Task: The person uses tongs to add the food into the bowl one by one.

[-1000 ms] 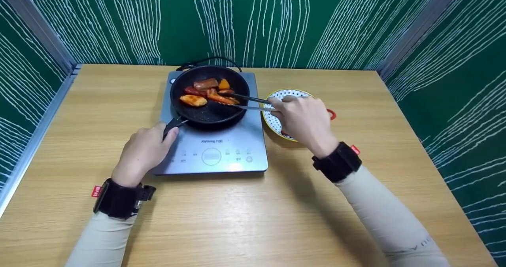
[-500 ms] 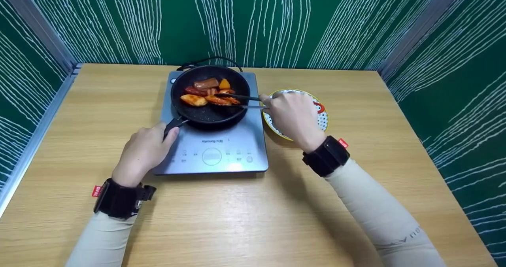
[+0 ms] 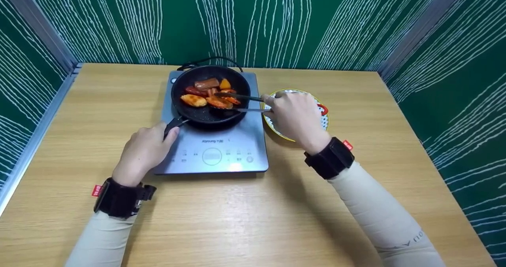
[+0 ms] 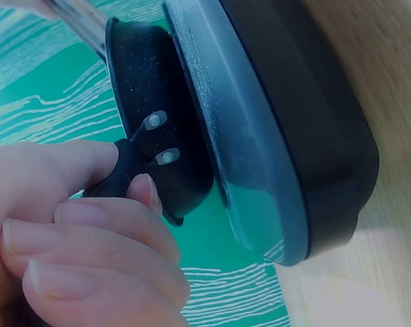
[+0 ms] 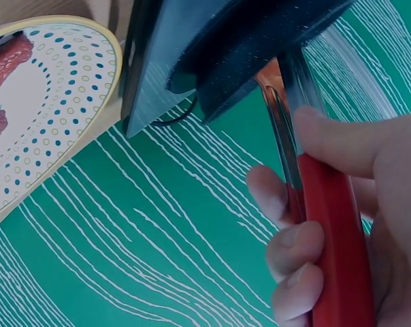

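My left hand (image 3: 144,150) grips the black handle (image 3: 174,125) of a frying pan (image 3: 199,116) over the induction cooker (image 3: 241,140). With my right hand (image 3: 296,118) I hold metal tongs (image 3: 248,110) with red grips (image 5: 335,238). Their tips reach into the pan at a browned, sauced piece of food (image 3: 219,102); whether they clasp it is unclear. Around it lie a golden-brown piece (image 3: 193,100), a scored sausage (image 3: 206,84) and an orange chunk (image 3: 225,84). Under my right hand is a dotted plate (image 5: 83,75) bearing reddish food (image 5: 8,65).
The cooker's touch panel (image 3: 211,156) faces me on the wooden table (image 3: 229,211). A black cable (image 3: 215,58) runs behind it. Green walls (image 3: 276,25) with white lines enclose the table at the back and sides.
My right hand has shifted left with the tongs, then slightly back right. The tong arms have spread a little in the last half second. My left hand stays on the handle.
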`<action>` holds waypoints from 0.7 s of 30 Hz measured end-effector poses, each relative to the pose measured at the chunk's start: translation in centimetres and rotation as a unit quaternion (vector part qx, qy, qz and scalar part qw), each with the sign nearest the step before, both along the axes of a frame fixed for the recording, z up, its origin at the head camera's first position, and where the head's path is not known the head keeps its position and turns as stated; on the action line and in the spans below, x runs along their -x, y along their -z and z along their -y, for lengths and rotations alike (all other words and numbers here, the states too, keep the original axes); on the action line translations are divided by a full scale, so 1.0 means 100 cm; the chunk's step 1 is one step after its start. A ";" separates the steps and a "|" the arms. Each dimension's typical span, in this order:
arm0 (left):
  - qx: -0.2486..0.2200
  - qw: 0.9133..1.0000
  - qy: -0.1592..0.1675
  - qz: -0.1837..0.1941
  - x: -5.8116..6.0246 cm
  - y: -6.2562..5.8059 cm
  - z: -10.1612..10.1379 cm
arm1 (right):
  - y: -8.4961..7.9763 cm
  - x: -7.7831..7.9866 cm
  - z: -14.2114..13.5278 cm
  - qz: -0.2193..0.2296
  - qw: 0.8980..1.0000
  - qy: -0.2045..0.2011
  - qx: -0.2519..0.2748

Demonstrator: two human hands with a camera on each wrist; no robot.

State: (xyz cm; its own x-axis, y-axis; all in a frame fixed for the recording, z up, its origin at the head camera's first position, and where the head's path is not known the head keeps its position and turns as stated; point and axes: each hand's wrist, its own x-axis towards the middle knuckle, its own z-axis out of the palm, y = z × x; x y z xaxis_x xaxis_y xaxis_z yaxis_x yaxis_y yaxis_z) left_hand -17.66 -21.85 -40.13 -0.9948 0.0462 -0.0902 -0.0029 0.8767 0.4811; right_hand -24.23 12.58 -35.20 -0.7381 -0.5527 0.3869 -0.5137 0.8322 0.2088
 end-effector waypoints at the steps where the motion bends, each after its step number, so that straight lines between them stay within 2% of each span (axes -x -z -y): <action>1: 0.000 1.000 0.000 0.000 0.000 0.000 0.000 | -0.001 -0.001 -0.001 0.003 1.000 -0.002 0.005; 6: 0.005 1.000 0.002 -0.003 0.000 0.000 0.000 | -0.002 -0.003 -0.003 0.004 1.000 -0.009 0.012; 13: 0.009 1.000 0.010 -0.022 0.000 0.001 0.001 | -0.001 -0.006 -0.005 -0.032 0.999 -0.015 0.016; 21: 0.007 1.000 0.006 -0.013 0.001 0.001 0.001 | 0.002 -0.004 -0.003 -0.053 0.999 -0.009 -0.006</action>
